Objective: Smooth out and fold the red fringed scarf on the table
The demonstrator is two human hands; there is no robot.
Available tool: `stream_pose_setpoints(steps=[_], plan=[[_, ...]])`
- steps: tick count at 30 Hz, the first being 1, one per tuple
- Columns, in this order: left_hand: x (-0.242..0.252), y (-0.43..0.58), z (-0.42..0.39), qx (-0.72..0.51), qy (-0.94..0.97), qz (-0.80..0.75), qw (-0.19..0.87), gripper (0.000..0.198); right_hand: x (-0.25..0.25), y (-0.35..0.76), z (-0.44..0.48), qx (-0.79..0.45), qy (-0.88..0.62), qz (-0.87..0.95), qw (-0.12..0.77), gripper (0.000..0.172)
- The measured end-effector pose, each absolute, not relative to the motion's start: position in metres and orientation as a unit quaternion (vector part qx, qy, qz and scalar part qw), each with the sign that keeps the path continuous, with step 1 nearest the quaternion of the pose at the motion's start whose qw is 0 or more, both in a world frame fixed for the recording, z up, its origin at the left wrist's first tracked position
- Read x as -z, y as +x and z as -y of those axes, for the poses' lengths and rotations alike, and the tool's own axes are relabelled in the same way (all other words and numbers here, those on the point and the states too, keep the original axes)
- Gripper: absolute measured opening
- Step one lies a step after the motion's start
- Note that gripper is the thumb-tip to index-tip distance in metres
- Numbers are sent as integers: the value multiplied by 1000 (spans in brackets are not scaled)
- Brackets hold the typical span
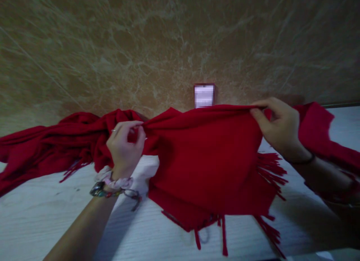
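A red fringed scarf [208, 159] hangs stretched between my two hands, its tasselled end drooping toward the table in front of me. My left hand [125, 143] pinches its upper edge between thumb and fingers. At the other end of that edge, my right hand [277, 122] grips the cloth between thumb and forefinger. More red cloth lies bunched to the left of my left hand and spreads out past my right wrist. Whether all of it is one piece cannot be made out.
The pale wood-grain table [33, 216] runs along a brown marbled wall [140, 47]. A phone-like device with a bright, pixelated screen [204, 96] stands against the wall, its lower part behind the scarf. Something white [149, 165] lies beside my left wrist.
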State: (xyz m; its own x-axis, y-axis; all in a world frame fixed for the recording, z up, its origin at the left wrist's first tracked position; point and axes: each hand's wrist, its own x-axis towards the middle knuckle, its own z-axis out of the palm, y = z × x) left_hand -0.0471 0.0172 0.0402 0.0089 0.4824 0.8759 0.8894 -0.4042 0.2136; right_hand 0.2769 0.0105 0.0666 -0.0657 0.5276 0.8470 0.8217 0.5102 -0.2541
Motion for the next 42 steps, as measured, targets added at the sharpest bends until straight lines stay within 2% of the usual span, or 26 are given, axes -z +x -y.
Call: stream_pose_setpoints(steps=[2,3,7,9,11,14,17,24,31,38,42], plan=[[-42,-50,-16,480,-699,496,188,15,-65,280,-12,122,-472,747,451,11],[-40,-49,-16,440,-744,480,148,16,-60,281,-13,91,-467,786,394,10],[-21,-42,-18,137,-918,368,-59,13,-37,284,-17,-64,-414,905,73,12],[-15,-40,-18,81,-925,361,-87,12,-34,284,-18,-79,-408,909,29,10],[-14,-39,-18,105,-915,380,-88,14,-37,281,-18,-68,-416,904,72,13],[-14,-35,-17,187,-889,411,-76,16,-39,269,-16,-57,-425,887,171,28],[-8,-27,-16,247,-869,425,-47,21,-26,254,-12,-51,-431,871,230,32],[16,-10,-14,221,-890,396,-52,37,-1,242,-11,-58,-439,859,258,19],[19,-12,-18,252,-875,411,-42,24,-1,241,-11,-65,-444,842,300,15],[17,-10,-15,242,-877,414,-28,22,5,240,-8,-66,-433,855,277,18],[13,-11,-15,249,-869,428,2,21,8,240,-8,-55,-441,839,314,19]])
